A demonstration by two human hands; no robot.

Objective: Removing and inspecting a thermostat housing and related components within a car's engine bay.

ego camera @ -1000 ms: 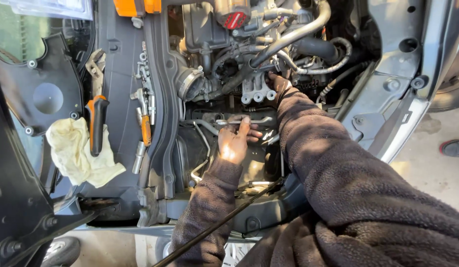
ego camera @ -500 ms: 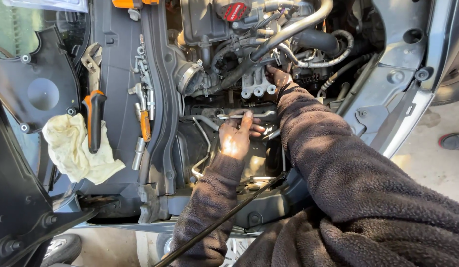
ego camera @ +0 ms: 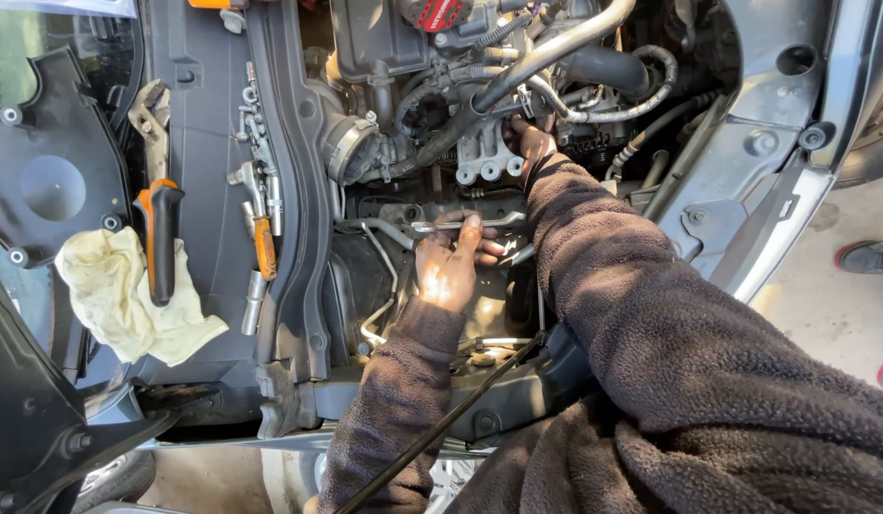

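Under the open hood we see a rag [ego camera: 127, 305] and orange-handled pliers [ego camera: 161, 238] lying at left. Mid-bay, our left hand [ego camera: 448, 266] grips a wrench [ego camera: 465, 225]. Further right, our right hand [ego camera: 534, 143] reaches into the engine [ego camera: 479, 86]; we cannot tell its grip.

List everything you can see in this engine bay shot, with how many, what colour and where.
wrench: one, silver, mid engine bay, in the left hand
rag: one, pale yellow, left on the black panel
pliers: one, orange and black handles, lying on the rag
ratchet and sockets: several, silver, one orange handle, on the panel
hose: one, grey, top of the engine
prop rod: one, black, bottom centre
left hand: grip closed around the wrench
right hand: reaching among engine parts, grip hidden
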